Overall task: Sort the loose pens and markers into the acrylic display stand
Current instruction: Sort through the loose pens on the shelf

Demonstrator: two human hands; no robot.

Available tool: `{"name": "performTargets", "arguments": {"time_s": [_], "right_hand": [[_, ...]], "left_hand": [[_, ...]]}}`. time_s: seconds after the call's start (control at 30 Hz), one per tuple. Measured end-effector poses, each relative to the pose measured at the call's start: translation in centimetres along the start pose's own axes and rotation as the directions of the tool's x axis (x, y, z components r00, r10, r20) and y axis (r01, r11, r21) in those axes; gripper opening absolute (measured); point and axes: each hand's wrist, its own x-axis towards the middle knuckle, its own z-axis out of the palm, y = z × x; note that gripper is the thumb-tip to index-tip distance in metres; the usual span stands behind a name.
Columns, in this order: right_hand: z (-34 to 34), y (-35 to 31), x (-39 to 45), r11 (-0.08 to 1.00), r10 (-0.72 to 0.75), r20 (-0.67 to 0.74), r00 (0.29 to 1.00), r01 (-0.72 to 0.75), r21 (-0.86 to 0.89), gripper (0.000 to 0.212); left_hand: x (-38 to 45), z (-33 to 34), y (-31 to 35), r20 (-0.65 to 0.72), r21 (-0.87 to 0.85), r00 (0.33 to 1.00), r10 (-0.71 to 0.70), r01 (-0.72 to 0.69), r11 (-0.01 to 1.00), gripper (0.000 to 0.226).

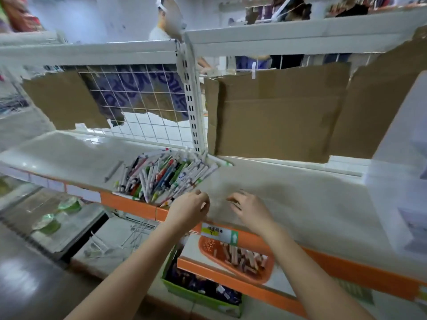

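A heap of loose pens and markers [161, 176] lies in a shallow white box at the front of the white shelf [288, 195]. Just right of it, a faint see-through shape, apparently the acrylic display stand [218, 202], stands on the shelf near the front edge. My left hand [189, 209] has its fingers curled against the stand's left side, close to the pens. My right hand [250, 210] curls its fingers at the stand's right side. The frame is blurred, so the stand's outline is hard to make out.
A single grey pen [113, 170] lies on the shelf left of the box. Cardboard sheets [277, 116] and a wire grid [143, 107] back the shelf. A white box [402, 162] stands at right. Below, an orange tray [240, 257] and a green carton [203, 289] sit on lower levels.
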Motion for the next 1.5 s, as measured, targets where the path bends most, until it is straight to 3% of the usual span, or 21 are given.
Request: {"name": "performTargets", "arguments": {"time_s": [0.33,0.47,0.63,0.83,0.93,1.3,1.4,1.5], "right_hand": [[1.7,2.0,14.3,0.993,0.014,-0.002,1.000,-0.014,-0.114,0.020],[2.5,2.7,18.3,0.982,0.115,0.011,0.993,-0.112,-0.149,0.022],[4.7,3.0,20.9,0.911,0.231,0.066,0.971,-0.193,-0.363,0.027],[6.7,3.0,22.4,0.865,0.311,0.040,0.949,-0.266,-0.425,0.025],[7.2,2.7,22.9,0.830,0.382,0.001,0.924,-0.342,-0.440,0.025],[7.2,0.6,22.2,0.736,0.530,-0.136,0.837,-0.534,-0.415,0.025],[6.8,-0.2,21.0,0.711,0.552,-0.200,0.809,-0.582,-0.394,0.022],[6.0,-1.2,19.6,0.706,0.573,-0.263,0.776,-0.631,-0.322,0.021]], "left_hand": [[11.2,-0.8,-9.2,0.054,0.012,0.993,-0.103,0.103,0.995,0.024],[15.1,-0.9,-12.1,0.072,-0.003,0.982,-0.174,0.175,0.985,0.024],[19.0,0.3,-14.5,0.165,-0.013,0.941,-0.295,0.301,0.954,0.018],[23.3,2.5,-16.4,0.247,0.023,0.929,-0.276,0.279,0.960,0.042],[24.6,3.4,-17.0,0.265,0.053,0.934,-0.241,0.235,0.971,0.044],[25.9,3.7,-19.0,0.382,-0.079,0.916,-0.122,0.164,0.983,0.040],[25.7,3.4,-19.1,0.436,-0.178,0.891,-0.123,0.220,0.959,0.037],[25.7,3.1,-19.3,0.453,-0.362,0.878,-0.158,0.343,0.867,0.034]]}}
